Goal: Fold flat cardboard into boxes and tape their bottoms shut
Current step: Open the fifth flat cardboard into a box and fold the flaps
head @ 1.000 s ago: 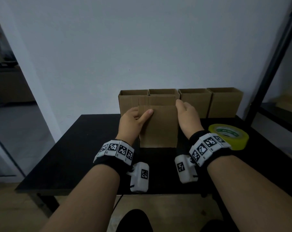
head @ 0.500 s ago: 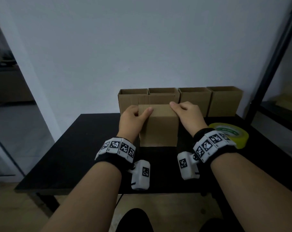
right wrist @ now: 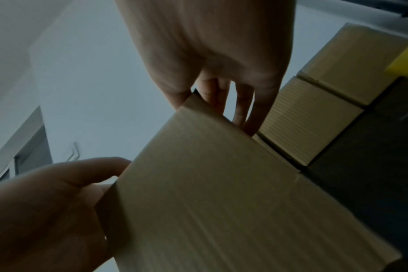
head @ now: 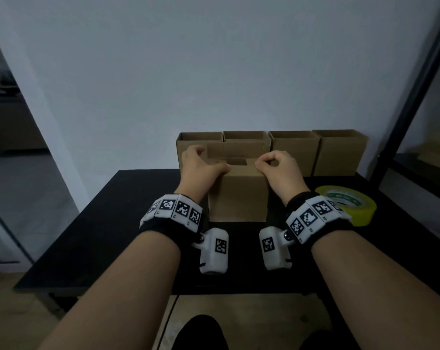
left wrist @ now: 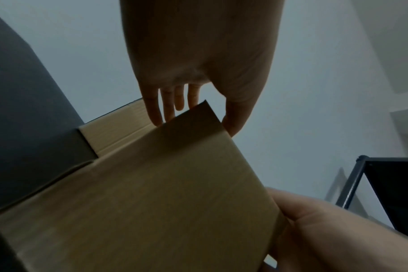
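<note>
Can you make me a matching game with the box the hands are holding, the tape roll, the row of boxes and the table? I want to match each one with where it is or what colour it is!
Things:
1. box in the hands
2. tape roll
3. row of boxes
4. table

Descriptions:
A. black
B. lined up by the wall
C. yellow, to the right
D. between left hand and right hand

Pairs: 1-D, 2-C, 3-B, 4-A

Bare forearms, no sleeves. Each wrist wears a black band (head: 161,227) ringed with white blocks bearing black-and-white square markers; a white camera housing (head: 214,251) with its own marker hangs beneath each wrist.
</note>
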Motion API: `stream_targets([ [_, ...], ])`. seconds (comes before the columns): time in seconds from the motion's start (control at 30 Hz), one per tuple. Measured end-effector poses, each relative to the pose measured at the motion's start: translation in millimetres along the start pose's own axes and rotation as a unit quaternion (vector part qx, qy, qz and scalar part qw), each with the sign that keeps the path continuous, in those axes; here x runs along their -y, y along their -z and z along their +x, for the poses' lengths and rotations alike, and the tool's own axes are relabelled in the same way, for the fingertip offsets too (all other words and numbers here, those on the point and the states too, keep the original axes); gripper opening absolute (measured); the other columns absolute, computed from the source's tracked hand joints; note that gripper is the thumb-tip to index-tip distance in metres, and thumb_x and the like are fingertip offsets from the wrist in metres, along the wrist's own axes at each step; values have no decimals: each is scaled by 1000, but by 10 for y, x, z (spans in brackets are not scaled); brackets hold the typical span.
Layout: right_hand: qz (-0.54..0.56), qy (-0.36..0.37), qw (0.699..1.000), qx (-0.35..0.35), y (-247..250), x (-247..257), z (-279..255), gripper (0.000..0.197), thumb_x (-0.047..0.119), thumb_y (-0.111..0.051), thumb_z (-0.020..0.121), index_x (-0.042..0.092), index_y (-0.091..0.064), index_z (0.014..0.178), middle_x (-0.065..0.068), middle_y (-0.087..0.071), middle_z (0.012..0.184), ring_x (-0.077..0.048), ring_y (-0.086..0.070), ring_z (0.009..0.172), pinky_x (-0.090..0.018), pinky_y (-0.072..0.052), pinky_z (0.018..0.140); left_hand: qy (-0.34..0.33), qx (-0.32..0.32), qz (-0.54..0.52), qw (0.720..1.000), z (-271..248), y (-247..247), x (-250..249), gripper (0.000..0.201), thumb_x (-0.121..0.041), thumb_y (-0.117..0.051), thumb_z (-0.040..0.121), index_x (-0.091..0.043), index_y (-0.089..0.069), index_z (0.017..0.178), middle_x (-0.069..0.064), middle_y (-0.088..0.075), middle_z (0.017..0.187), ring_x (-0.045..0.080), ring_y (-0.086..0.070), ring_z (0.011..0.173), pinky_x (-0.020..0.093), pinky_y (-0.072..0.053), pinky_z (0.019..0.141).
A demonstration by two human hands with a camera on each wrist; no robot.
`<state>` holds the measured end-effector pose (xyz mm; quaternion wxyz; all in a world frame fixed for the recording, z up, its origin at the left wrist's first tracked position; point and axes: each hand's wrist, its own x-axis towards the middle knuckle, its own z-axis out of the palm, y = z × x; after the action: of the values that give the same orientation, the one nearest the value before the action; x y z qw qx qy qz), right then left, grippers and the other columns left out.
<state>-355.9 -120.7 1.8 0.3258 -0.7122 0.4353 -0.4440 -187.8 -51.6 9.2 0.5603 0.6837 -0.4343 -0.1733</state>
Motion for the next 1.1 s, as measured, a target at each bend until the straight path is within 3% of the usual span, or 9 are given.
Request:
stream_targets([
  [0.17,72,-62,995,4,-3,7,34,32,22,-66,91,17,-56,121,2,-55,121,-15,-53,113,-27,-41,92,7,28,-17,999,17,-125,-66,99,-26,-78,77,-15,-13,152,3,-25,153,19,-30,139,28,-27,110],
  [0.27,122,-74,989,27,-4,-5,60,52,18,-64,92,19,-43,140,2,-48,140,-15,-48,125,-34,-40,106,16,39,-71,997,-46,-183,-28,85,-22,-71,85,-18,-17,151,3,-33,150,18,-36,134,23,-30,100],
  [0.43,194,-78,973,97,-10,4,72,70,12,-60,93,24,-26,153,-4,-33,156,-19,-35,141,-41,-31,116,23,14,-107,994,-66,-214,19,77,-23,-70,86,-20,-24,148,1,-36,147,17,-37,133,29,-32,108],
  [0.57,181,-77,976,97,-6,-30,83,52,22,-65,86,28,-51,136,-5,-54,137,-20,-51,126,-46,-43,106,28,21,-124,992,-73,-201,24,67,-26,-70,86,-23,-32,141,-8,-43,123,10,-45,113,25,-38,91],
  [0.73,168,-69,977,108,59,-22,51,24,23,-66,91,23,-63,114,1,-64,109,-17,-62,102,-31,-53,86,14,22,-94,995,-39,-210,50,42,-35,-67,86,-23,-45,119,-10,-48,108,-3,-44,88,13,-33,66],
  [0.83,142,-79,981,105,61,28,72,23,34,-67,90,20,-66,108,1,-66,102,-14,-64,94,-27,-51,76,15,7,-79,997,-35,-235,24,35,-46,-57,91,-21,-47,113,-5,-52,111,5,-50,93,15,-35,66],
  [0.9,127,-103,982,96,46,82,103,27,41,-59,94,17,-67,104,-1,-67,101,-16,-64,96,-31,-51,82,21,1,-72,997,-22,-250,22,30,-46,-48,96,-20,-47,110,-1,-54,111,9,-52,94,17,-37,67],
  [1.0,113,-123,983,74,-4,146,153,21,31,-56,97,13,-66,103,-3,-65,101,-18,-60,95,-30,-48,78,27,8,-47,999,22,-250,26,25,-35,-45,99,-19,-50,117,3,-52,123,14,-51,106,24,-39,84],
  [1.1,104,-139,983,58,-101,167,151,12,17,-52,96,17,-61,104,-2,-60,104,-18,-56,95,-28,-44,72,21,29,-27,999,40,-243,5,31,-25,-45,98,-16,-54,127,2,-50,128,12,-48,106,23,-38,88],
])
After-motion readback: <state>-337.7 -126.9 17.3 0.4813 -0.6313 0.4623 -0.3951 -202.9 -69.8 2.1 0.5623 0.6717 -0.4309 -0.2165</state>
